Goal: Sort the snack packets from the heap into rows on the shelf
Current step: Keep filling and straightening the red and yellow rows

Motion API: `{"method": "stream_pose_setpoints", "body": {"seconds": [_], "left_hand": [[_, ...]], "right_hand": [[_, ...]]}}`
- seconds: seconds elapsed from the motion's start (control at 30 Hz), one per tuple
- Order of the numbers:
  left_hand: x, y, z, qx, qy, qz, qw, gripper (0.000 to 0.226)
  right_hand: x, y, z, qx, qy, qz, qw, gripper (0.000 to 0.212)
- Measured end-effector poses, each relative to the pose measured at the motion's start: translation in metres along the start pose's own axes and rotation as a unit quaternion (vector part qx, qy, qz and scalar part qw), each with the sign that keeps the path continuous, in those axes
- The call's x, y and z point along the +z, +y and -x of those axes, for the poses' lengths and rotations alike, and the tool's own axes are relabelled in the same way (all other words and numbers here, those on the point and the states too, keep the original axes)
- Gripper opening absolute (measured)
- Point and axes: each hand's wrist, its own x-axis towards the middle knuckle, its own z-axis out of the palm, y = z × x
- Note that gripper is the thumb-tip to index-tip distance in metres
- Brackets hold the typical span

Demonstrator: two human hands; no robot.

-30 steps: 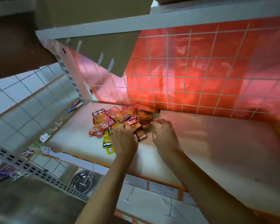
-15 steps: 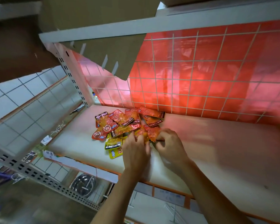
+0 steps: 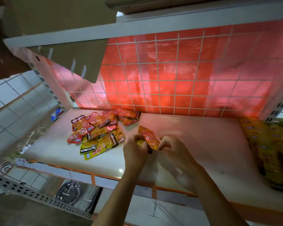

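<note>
Step in hand, I judge: picking from heap [image 3: 96, 131], row not yet begun.

My left hand [image 3: 134, 150] curls round lower end of orange packet [image 3: 148, 137]; maybe yellow one beneath, too blurred to say. My right hand [image 3: 171, 146] pinches same packet at its right edge.

Packet is held above shelf [image 3: 203, 136], just right of heap, not touching it. Heap lies left-rear, near grid back.

Next move calls for: one hand lets go, other lays packet flat on bare shelf right of heap, same colours together.
</note>
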Motion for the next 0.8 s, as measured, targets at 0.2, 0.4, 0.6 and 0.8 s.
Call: {"method": "stream_pose_setpoints", "body": {"seconds": [0.2,0.4,0.6,0.8], "left_hand": [[0.047,0.038,0.030,-0.029,-0.036,0.145,0.988,0.017],[0.091,0.076,0.063,-0.022,-0.124,0.259,0.958,0.009],[0.137,0.106,0.094,-0.056,-0.205,0.275,0.938,0.024],[0.166,0.129,0.121,-0.051,-0.253,0.287,0.923,0.027]], "right_hand": [[-0.049,0.022,0.037,0.018,0.017,-0.116,0.993,0.029],[-0.110,0.055,0.056,0.090,0.180,-0.124,0.972,0.012],[-0.166,0.083,0.084,0.142,0.231,-0.190,0.944,0.025],[-0.218,0.104,0.109,0.138,0.270,-0.217,0.928,0.026]]}}
